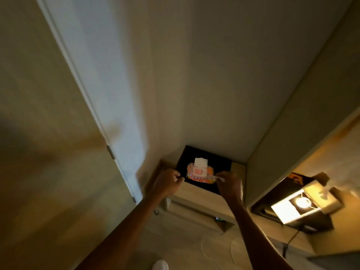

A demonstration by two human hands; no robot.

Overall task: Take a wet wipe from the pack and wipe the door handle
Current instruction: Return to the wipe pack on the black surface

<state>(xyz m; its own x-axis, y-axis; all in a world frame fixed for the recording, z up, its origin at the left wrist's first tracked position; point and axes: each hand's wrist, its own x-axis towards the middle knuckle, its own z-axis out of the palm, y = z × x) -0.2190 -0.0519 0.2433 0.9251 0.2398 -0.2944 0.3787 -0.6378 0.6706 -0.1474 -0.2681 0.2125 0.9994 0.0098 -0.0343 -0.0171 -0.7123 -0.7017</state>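
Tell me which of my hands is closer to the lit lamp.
Your right hand, pinching a white wipe at the pack's right end; the lamp glows further right. Your left hand is at the pack's other end, farther away.

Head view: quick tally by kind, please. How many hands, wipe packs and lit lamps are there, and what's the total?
hands: 2 (left hand, right hand)
wet wipe pack: 1
lamp, lit: 1
total: 4
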